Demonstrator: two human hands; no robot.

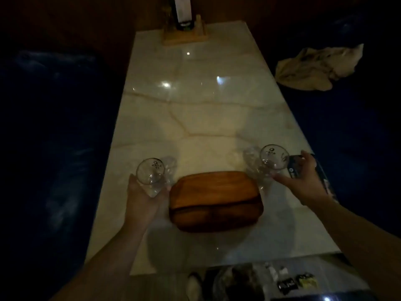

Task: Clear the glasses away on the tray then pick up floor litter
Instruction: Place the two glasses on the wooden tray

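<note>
A wooden tray (pixel 214 200) lies on the pale marble table (pixel 195 118), near its front edge. My left hand (pixel 143 198) grips a clear glass (pixel 152 174) just left of the tray, held a little above the table. On the tray's right, my right hand (pixel 303 177) closes around a second clear glass (pixel 273 159), tilted toward me. Litter (pixel 297 282), small dark and yellow wrappers, lies on the floor below the table's front edge.
A wooden holder (pixel 184 33) with a dark bottle stands at the table's far end. A crumpled beige cloth (pixel 319 66) rests on the dark blue seat at right. Another dark blue seat (pixel 50 127) runs along the left. A dark card (pixel 323 177) lies under my right hand.
</note>
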